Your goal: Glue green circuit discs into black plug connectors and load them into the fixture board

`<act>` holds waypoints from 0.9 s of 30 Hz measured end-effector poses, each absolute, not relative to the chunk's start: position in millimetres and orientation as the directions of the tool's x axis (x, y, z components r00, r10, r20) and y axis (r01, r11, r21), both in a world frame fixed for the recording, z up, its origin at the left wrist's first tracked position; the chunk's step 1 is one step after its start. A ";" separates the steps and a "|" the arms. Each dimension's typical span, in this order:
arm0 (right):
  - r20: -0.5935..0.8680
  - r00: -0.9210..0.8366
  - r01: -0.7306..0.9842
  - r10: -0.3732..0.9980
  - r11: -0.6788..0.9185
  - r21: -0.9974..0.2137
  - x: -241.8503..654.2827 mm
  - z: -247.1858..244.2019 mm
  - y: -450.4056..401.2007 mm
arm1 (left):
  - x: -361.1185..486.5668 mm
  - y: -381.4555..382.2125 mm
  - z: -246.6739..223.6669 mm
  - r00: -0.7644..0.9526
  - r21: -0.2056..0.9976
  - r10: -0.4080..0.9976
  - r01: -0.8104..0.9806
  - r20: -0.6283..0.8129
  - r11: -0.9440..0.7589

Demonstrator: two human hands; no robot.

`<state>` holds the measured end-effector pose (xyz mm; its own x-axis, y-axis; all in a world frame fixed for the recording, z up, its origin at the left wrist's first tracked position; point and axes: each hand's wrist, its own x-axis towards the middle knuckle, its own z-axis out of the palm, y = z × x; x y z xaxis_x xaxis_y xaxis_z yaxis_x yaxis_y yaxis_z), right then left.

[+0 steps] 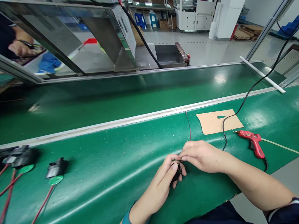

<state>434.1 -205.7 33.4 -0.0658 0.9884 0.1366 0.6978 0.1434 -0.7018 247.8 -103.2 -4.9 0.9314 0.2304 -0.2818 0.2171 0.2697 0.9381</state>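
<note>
My left hand (163, 175) is closed around a small dark part (177, 172), held just above the green work surface. Fingers cover most of that part, so its kind cannot be made out. Against it, my right hand (198, 155) pinches with thumb and forefinger at the part's upper end. A thin dark red wire (189, 126) runs from behind the right hand up to the white strip along the bench. To the left lies a black plastic part (56, 168) with a green disc (56, 180) and red wires (43, 203).
More black parts (21, 156) with red wires lie at the far left. A red glue gun (251, 141) rests on the right, near a torn cardboard piece (210, 123) crossed by a black cable (247, 95). Behind runs a green belt (140, 96). Another person's hand (21, 48) shows at upper left.
</note>
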 end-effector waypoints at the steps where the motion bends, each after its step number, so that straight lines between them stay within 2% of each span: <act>1: 0.115 -0.054 0.701 0.992 0.119 -0.703 433.2 35.0 -208.1 | 247.4 -103.3 -5.0 0.932 0.941 0.232 0.217 -0.279 0.260; 6: 0.082 -0.009 0.750 0.997 0.061 -0.659 421.2 42.2 -219.5 | 240.9 -106.7 -6.3 0.913 0.967 0.321 0.224 -0.253 0.125; 10: 0.133 -0.003 0.831 0.991 0.077 -0.551 412.3 42.8 -226.0 | 234.0 -110.5 -7.5 0.885 0.965 0.413 0.257 -0.214 -0.052; 14: 0.207 -0.007 0.880 0.978 0.105 -0.463 405.6 40.3 -228.9 | 229.9 -112.7 -7.6 0.900 0.963 0.410 0.228 -0.152 -0.144; 21: 0.405 -0.071 0.950 0.912 0.186 -0.252 390.1 36.1 -230.4 | 232.2 -118.8 -8.0 0.875 0.976 0.478 0.164 -0.079 -0.140; 27: 0.431 -0.081 0.962 0.899 0.183 -0.201 386.0 38.2 -229.2 | 231.2 -119.5 -4.3 0.865 0.984 0.491 0.160 -0.102 -0.078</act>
<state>386.0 -229.2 38.2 -0.0809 0.8988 0.4309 0.9623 0.1830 -0.2010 231.2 -119.5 -4.3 0.8651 0.4912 -0.1020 0.1605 -0.0782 0.9839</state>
